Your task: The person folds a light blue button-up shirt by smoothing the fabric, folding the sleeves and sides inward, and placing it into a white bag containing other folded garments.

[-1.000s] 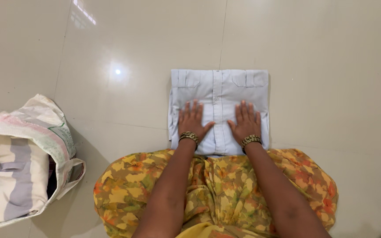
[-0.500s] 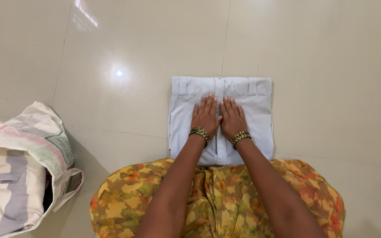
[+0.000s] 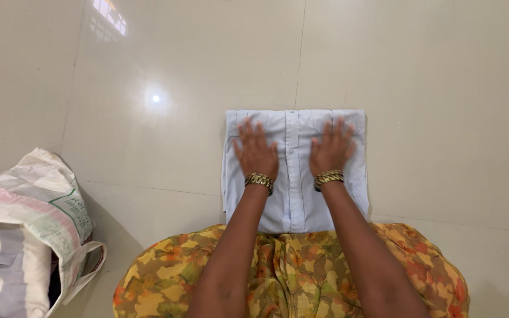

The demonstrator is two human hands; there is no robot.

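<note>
Closest to you is your lap, covered in yellow floral cloth (image 3: pixel 290 277) with orange and green blooms, and its far edge meets the near edge of the folded shirt (image 3: pixel 294 194). That shirt is pale blue, folded into a neat upright rectangle, and it lies flat on the glossy cream floor tiles (image 3: pixel 437 118) straight ahead of your lap. A button placket runs up its middle.

Both your forearms reach out from your lap over the shirt. Your left hand (image 3: pixel 256 152) lies palm down on the shirt's left half, fingers spread and flat, gripping nothing. Your right hand (image 3: pixel 331 150) lies the same way on the shirt's right half, open and pressed to the cloth, with the placket showing bare between the two hands. The fingertips of both are slightly blurred and sit just short of the shirt's far edge. Each wrist carries a stack of gold bangles (image 3: pixel 259 179), resting over the shirt's middle.

Well to the left of the shirt, at the edge of view, stands a white woven sack bag (image 3: pixel 42 206) with a loop handle, and striped cloth (image 3: pixel 7 277) in cream and grey-blue bands shows in its mouth.

Beyond the shirt, up and to its left, a small bright light spot (image 3: pixel 156 98) reflects off the tiles.
</note>
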